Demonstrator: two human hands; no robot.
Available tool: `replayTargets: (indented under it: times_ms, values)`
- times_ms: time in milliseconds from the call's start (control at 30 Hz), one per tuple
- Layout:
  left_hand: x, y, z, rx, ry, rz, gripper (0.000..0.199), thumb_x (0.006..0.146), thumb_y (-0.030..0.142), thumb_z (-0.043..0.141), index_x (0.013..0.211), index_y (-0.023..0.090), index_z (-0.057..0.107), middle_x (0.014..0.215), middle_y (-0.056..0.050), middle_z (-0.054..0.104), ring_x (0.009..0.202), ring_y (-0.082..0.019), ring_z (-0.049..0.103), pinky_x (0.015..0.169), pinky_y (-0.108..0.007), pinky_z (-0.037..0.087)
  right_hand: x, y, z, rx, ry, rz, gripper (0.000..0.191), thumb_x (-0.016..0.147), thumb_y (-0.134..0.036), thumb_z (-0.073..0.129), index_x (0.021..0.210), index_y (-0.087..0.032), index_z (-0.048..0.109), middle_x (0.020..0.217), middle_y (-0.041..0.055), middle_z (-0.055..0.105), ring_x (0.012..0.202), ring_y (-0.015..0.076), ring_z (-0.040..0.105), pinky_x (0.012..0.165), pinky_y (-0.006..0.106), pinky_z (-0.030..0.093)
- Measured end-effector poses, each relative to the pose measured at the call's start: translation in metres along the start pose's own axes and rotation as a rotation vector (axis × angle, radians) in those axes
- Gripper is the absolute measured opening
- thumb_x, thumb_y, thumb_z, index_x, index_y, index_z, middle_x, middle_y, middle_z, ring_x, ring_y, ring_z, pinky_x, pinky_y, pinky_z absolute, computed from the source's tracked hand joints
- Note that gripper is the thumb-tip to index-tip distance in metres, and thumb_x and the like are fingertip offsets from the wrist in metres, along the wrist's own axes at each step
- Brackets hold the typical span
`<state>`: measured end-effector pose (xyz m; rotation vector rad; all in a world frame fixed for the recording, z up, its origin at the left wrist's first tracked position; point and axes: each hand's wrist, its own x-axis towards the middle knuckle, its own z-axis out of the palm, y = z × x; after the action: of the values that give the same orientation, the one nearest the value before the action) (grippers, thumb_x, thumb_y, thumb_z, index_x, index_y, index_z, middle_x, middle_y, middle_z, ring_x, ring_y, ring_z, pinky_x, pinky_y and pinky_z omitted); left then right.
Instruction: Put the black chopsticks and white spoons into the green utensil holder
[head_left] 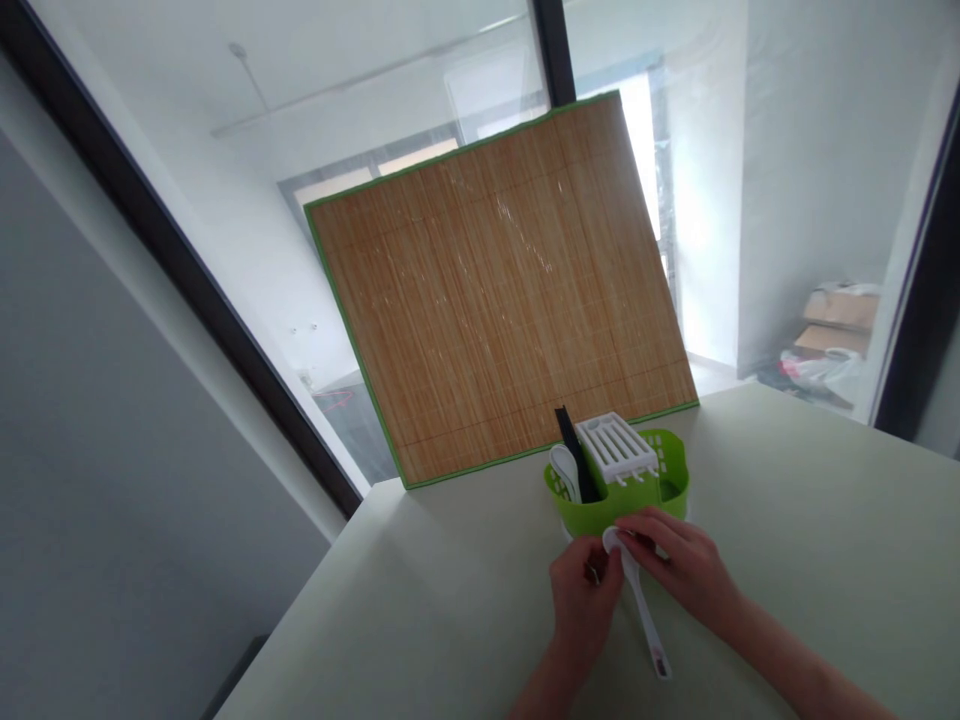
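Note:
A white spoon is held by its bowl end, its long handle slanting down toward me with a small dark label near the tip. My left hand pinches the bowl from the left. From the right, my right hand grips the same end between thumb and fingers. Just behind my hands stands a green plastic caddy with a white slotted rack on top. In its left compartment are white spoons and a long black utensil, whose kind I cannot make out.
A bamboo mat with green edging leans against the glass behind the caddy. The pale table ends along a slanted left edge. Beyond the glass at the right lie cardboard boxes and a plastic bag.

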<state>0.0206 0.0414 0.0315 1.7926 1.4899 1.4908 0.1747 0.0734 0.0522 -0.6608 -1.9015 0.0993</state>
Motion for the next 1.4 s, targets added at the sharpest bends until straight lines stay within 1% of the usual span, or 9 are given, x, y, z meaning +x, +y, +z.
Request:
replayTargets:
  times_ms: [200, 400, 567, 700, 833, 1000, 1167, 1267, 1400]
  values:
    - [0.017, 0.015, -0.019, 0.028, 0.141, 0.017, 0.025, 0.083, 0.038, 0.056, 0.070, 0.018, 0.061, 0.057, 0.003, 0.056, 0.052, -0.008, 0.048, 0.050, -0.018, 0.038, -0.010, 0.000, 0.003, 0.052, -0.024, 0.074, 0.021, 0.092, -0.021, 0.049, 0.113, -0.022, 0.052, 0.087, 0.0029, 0.063, 0.065, 0.0123, 0.059, 0.060, 0.023, 0.049]
    - [0.072, 0.041, -0.058, 0.068, 0.437, 0.107, 0.024, 0.084, 0.040, 0.056, 0.076, 0.018, 0.061, 0.061, 0.003, 0.058, 0.054, -0.009, 0.052, 0.055, -0.019, 0.041, -0.021, -0.001, 0.016, 0.046, -0.021, 0.122, 0.017, 0.093, -0.020, 0.046, 0.109, -0.021, 0.052, 0.074, -0.0008, 0.060, 0.057, 0.0117, 0.055, 0.053, 0.022, 0.043]
    - [0.115, 0.045, -0.067, 0.118, 0.564, 0.201, 0.025, 0.083, 0.041, 0.056, 0.076, 0.017, 0.061, 0.065, 0.002, 0.059, 0.056, -0.009, 0.051, 0.057, -0.019, 0.041, -0.026, -0.004, 0.025, 0.031, -0.078, 0.065, 0.016, 0.092, -0.017, 0.044, 0.101, -0.020, 0.056, 0.074, 0.0000, 0.062, 0.057, 0.0115, 0.056, 0.056, 0.023, 0.042]
    - [0.127, 0.026, -0.057, 0.132, 0.467, 0.142, 0.027, 0.083, 0.043, 0.054, 0.077, 0.017, 0.061, 0.068, 0.000, 0.062, 0.060, -0.010, 0.056, 0.059, -0.020, 0.042, -0.027, -0.003, 0.028, 0.003, -0.105, 0.053, 0.016, 0.091, -0.017, 0.043, 0.096, -0.020, 0.058, 0.073, 0.0014, 0.064, 0.058, 0.0127, 0.058, 0.056, 0.024, 0.041]
    - [0.121, 0.002, -0.042, 0.254, 0.281, 0.006, 0.026, 0.084, 0.041, 0.051, 0.078, 0.018, 0.061, 0.070, 0.000, 0.064, 0.064, -0.012, 0.059, 0.062, -0.021, 0.042, -0.029, 0.000, 0.030, 0.008, -0.132, 0.055, 0.016, 0.092, -0.016, 0.043, 0.097, -0.021, 0.058, 0.077, 0.0021, 0.066, 0.064, 0.0143, 0.062, 0.059, 0.025, 0.042]
    - [0.113, -0.011, -0.034, 0.353, 0.186, -0.081, 0.021, 0.081, 0.036, 0.054, 0.071, 0.019, 0.062, 0.064, 0.001, 0.062, 0.058, -0.012, 0.054, 0.055, -0.023, 0.034, -0.031, 0.000, 0.032, 0.005, -0.148, 0.040, 0.016, 0.092, -0.015, 0.044, 0.099, -0.022, 0.057, 0.079, 0.0020, 0.067, 0.067, 0.0149, 0.062, 0.061, 0.026, 0.042]
    - [0.113, -0.007, -0.034, 0.459, 0.206, -0.089, 0.012, 0.075, 0.032, 0.060, 0.077, 0.020, 0.059, 0.074, 0.001, 0.055, 0.068, -0.014, 0.050, 0.059, -0.024, 0.029, -0.031, -0.002, 0.032, 0.011, -0.172, 0.028, 0.017, 0.092, -0.015, 0.043, 0.099, -0.021, 0.057, 0.077, 0.0018, 0.066, 0.066, 0.0147, 0.061, 0.061, 0.025, 0.041]
    - [0.115, -0.007, -0.036, 0.465, 0.209, -0.120, 0.018, 0.073, 0.031, 0.061, 0.088, 0.022, 0.055, 0.074, 0.003, 0.052, 0.067, -0.013, 0.049, 0.058, -0.023, 0.028, -0.030, -0.002, 0.032, 0.007, -0.188, 0.032, 0.017, 0.091, -0.015, 0.044, 0.098, -0.021, 0.057, 0.077, 0.0017, 0.066, 0.064, 0.0144, 0.061, 0.060, 0.025, 0.041]
    - [0.113, -0.007, -0.039, 0.430, 0.251, -0.135, 0.022, 0.075, 0.036, 0.061, 0.088, 0.022, 0.049, 0.072, 0.005, 0.049, 0.064, -0.012, 0.048, 0.058, -0.022, 0.029, -0.031, -0.001, 0.032, 0.011, -0.205, 0.031, 0.017, 0.091, -0.015, 0.043, 0.098, -0.021, 0.057, 0.078, 0.0020, 0.066, 0.066, 0.0145, 0.061, 0.061, 0.025, 0.041]
